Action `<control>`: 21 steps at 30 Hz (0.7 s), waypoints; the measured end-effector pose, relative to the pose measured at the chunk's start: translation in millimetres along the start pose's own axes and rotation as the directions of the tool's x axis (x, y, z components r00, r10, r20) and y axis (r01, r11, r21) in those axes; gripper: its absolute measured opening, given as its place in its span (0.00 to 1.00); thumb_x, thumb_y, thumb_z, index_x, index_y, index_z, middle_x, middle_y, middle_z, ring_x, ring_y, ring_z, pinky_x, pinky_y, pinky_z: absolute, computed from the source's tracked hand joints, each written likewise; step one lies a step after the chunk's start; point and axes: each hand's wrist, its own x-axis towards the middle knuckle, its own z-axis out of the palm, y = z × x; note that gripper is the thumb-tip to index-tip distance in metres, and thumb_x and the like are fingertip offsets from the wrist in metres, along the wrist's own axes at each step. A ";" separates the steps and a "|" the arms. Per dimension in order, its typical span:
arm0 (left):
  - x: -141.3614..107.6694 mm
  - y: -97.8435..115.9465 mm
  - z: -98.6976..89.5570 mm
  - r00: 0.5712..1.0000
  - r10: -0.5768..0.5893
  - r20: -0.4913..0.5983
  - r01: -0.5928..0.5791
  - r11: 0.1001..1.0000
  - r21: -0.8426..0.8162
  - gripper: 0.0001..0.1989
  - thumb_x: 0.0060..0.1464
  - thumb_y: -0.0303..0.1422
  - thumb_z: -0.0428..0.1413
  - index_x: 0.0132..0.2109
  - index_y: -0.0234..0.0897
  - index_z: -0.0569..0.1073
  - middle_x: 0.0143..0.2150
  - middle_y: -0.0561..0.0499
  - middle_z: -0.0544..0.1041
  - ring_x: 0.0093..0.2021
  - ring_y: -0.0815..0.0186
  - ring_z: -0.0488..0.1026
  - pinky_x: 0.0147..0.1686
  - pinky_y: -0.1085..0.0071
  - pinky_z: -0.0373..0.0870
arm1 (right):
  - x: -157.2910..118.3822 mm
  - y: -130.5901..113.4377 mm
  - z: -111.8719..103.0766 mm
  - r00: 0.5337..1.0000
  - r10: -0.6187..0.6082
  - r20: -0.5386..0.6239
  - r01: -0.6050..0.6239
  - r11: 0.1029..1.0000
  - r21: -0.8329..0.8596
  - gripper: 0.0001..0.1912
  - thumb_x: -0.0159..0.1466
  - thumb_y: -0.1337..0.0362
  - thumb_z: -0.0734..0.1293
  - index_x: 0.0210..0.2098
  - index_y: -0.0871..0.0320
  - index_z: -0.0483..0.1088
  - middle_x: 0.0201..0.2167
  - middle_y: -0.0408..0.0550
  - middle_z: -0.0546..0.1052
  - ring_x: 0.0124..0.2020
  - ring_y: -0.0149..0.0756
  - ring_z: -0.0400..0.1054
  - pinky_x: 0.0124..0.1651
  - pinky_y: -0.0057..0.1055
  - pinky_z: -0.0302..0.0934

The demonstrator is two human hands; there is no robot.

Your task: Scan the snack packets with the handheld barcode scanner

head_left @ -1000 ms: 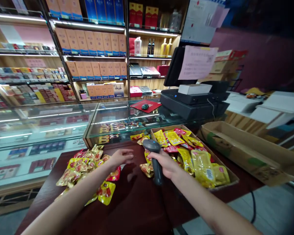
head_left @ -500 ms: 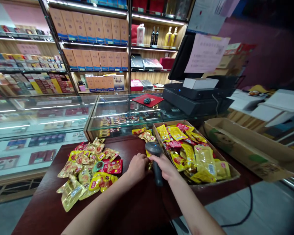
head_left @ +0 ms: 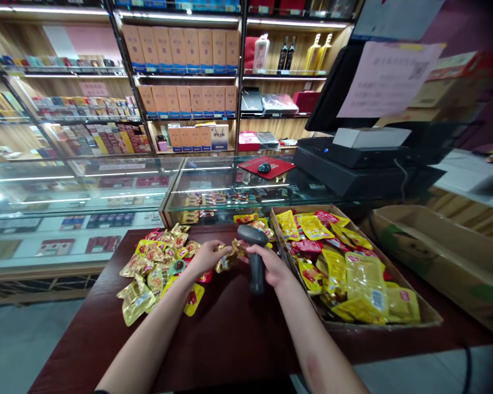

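My right hand (head_left: 270, 265) is closed around a dark barcode scanner (head_left: 257, 273), its head tilted toward the left. Between the fingers of my left hand (head_left: 207, 257) is a gold snack packet (head_left: 227, 259), held just left of the scanner; the fingertips of my right hand come close to it. A pile of gold, yellow and red snack packets (head_left: 137, 298) lies to the left, partly behind my left wrist. On the right, an open cardboard box (head_left: 429, 317) holds many yellow and red packets. A few more packets (head_left: 246, 218) lie behind the scanner.
A second cardboard box (head_left: 425, 260) stands at the right. Behind the dark red table (head_left: 225, 339) runs a glass display counter (head_left: 119, 205) with a mouse (head_left: 264, 168) on a red mat and a monitor (head_left: 326, 90). Stocked shelves line the wall.
My left hand has lifted a gold packet and moved left with it, away from the loose packets beside the box. The scanner stays in my right hand. The view has turned left.
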 end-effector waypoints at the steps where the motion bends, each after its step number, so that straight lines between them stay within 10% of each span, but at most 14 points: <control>1: 1.7 -1.0 -2.5 1.000 -0.023 -0.014 0.022 0.996 -0.085 0.21 0.48 0.51 0.55 0.34 0.35 0.75 0.28 0.52 0.75 0.28 0.67 0.70 0.28 0.75 0.61 | 1.7 -1.7 2.0 1.000 -0.002 0.025 0.002 1.000 0.001 0.14 0.48 0.70 0.69 0.35 0.58 0.75 0.39 0.48 0.79 0.44 0.39 0.72 0.44 0.33 0.68; 7: -2.0 1.9 -8.1 0.994 -0.063 0.085 0.093 0.903 -0.419 0.22 0.47 0.52 0.56 0.34 0.36 0.69 0.25 0.56 0.71 0.24 0.72 0.66 0.25 0.77 0.61 | 13.4 -2.1 9.7 1.000 -0.016 0.020 0.020 0.978 -0.210 0.15 0.45 0.68 0.70 0.34 0.60 0.76 0.37 0.49 0.79 0.40 0.38 0.73 0.42 0.31 0.66; 21: 20.5 21.7 -39.5 0.968 -0.018 0.250 0.052 0.990 -0.131 0.22 0.37 0.45 0.64 0.36 0.31 0.78 0.28 0.50 0.76 0.26 0.70 0.68 0.25 0.76 0.59 | 3.2 -18.5 33.7 0.975 -0.177 0.132 0.214 0.909 -0.358 0.16 0.46 0.67 0.68 0.36 0.60 0.76 0.35 0.48 0.80 0.42 0.43 0.71 0.48 0.38 0.62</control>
